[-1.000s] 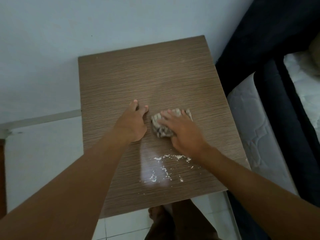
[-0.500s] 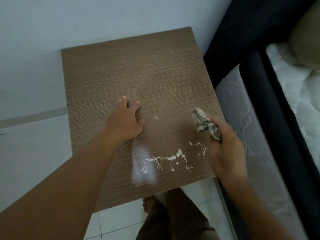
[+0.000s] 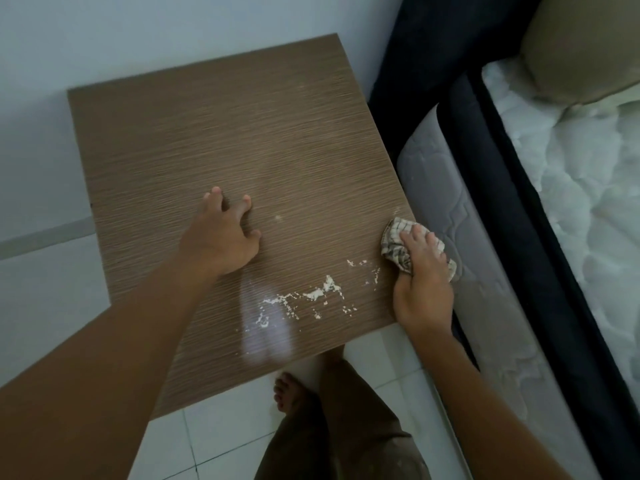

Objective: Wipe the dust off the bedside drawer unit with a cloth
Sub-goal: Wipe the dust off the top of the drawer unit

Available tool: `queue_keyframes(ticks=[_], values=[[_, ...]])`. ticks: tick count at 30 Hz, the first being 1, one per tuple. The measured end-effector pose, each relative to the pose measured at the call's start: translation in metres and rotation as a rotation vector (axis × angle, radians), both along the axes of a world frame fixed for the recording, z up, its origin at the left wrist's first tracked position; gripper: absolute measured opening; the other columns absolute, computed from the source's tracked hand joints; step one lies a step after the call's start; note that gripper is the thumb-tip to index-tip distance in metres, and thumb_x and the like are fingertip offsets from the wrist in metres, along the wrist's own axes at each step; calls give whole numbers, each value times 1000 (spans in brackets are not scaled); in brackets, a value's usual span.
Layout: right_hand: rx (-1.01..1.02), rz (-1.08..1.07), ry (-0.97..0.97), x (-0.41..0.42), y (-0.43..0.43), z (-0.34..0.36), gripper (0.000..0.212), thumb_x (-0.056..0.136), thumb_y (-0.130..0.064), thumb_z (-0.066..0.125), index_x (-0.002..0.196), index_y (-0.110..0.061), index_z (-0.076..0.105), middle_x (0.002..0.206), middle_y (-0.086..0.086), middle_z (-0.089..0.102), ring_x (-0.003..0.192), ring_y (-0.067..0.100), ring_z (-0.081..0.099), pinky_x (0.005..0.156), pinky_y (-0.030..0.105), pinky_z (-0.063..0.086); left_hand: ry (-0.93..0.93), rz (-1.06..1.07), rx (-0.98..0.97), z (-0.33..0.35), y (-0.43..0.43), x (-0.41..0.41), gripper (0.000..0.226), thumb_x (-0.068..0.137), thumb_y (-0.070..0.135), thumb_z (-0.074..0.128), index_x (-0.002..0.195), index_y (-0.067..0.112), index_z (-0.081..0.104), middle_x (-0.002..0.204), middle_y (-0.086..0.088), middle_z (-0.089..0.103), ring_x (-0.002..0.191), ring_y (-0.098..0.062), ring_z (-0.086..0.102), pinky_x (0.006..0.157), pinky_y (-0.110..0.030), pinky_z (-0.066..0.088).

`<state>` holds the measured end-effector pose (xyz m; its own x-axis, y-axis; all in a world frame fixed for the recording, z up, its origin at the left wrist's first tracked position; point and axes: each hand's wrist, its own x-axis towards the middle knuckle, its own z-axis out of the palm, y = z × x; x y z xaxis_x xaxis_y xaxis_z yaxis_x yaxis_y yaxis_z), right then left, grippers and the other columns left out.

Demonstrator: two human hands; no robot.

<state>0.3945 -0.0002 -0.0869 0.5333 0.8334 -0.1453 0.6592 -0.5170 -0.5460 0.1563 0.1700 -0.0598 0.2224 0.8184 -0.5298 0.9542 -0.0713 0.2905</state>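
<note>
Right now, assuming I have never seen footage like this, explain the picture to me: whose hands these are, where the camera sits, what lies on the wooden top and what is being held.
There is no machine here. A person wears a wide-angle camera on the head, so you look down along both of their bare arms. The brown wood-grain surface is the top of the bedside drawer unit, which stands beside a mattress. The left hand rests on the top with fingers spread and holds nothing. The right hand grips a crumpled checked cloth at the top's right edge. White specks of dust lie scattered near the front edge, between the two hands. Below the top, the person's bare foot stands on pale floor tiles.
</note>
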Motion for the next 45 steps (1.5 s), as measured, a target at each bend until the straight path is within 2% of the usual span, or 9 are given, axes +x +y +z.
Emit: queue_keyframes(ticks=[9,14,17,22,25,31,34,38,45], values=[[41,57,80,-87,-12,-1,68,81,5,47,141,-26,43,151,-13,24,146,6,5,118,28,-10,-7,16,-25,-4,2,-2,62,94,47,48,149,34,24,162,-4,-6,148,-24,0,116,-45,15],[40,164,215,-140,-13,8,55,89,-30,30,141,-22,46,152,-9,31,147,7,13,121,38,2,-2,13,-42,-3,4,-3,61,95,45,47,149,35,23,162,-3,-7,148,-26,1,117,-44,16],[44,135,330,-154,-12,20,54,88,-23,36,140,-27,48,150,-11,37,144,3,22,120,40,17,4,16,-39,-7,5,-4,60,95,45,47,149,35,23,162,-3,-8,148,-26,1,117,-46,17],[101,-76,381,-126,4,51,41,95,-28,42,131,-46,42,114,-17,61,98,1,58,79,31,54,-5,2,7,-15,6,-6,64,92,45,49,149,34,24,162,-7,-4,148,-26,3,116,-47,18],[174,-153,287,-81,29,61,39,96,-19,43,129,-38,48,104,-13,63,84,6,59,70,32,52,-11,7,3,-16,6,-6,64,92,46,49,150,35,23,162,-7,-5,148,-26,2,117,-45,15],[32,-117,144,10,79,31,42,100,-20,33,139,-29,44,144,-2,49,136,23,41,109,51,34,-21,16,-14,-14,5,-5,63,94,45,47,150,35,21,162,-6,-7,148,-26,-3,117,-45,12],[-65,-37,97,12,76,10,52,98,-7,34,148,-21,33,158,0,28,147,19,19,120,44,16,-33,21,-12,-14,4,-4,62,94,43,47,150,34,22,161,-6,-8,148,-25,-5,117,-45,12],[-107,118,33,-11,48,7,63,90,-1,41,147,-26,36,158,-2,26,146,24,20,114,52,28,-29,21,-11,-11,4,-4,61,94,42,48,150,34,23,161,-6,-7,148,-26,-3,117,-47,14],[-161,457,115,-80,-21,26,62,90,-7,46,148,-28,34,158,-9,26,147,9,13,118,29,0,-27,26,-19,-10,4,-3,60,95,41,47,150,35,22,162,-5,-8,147,-22,-8,116,-45,11]])
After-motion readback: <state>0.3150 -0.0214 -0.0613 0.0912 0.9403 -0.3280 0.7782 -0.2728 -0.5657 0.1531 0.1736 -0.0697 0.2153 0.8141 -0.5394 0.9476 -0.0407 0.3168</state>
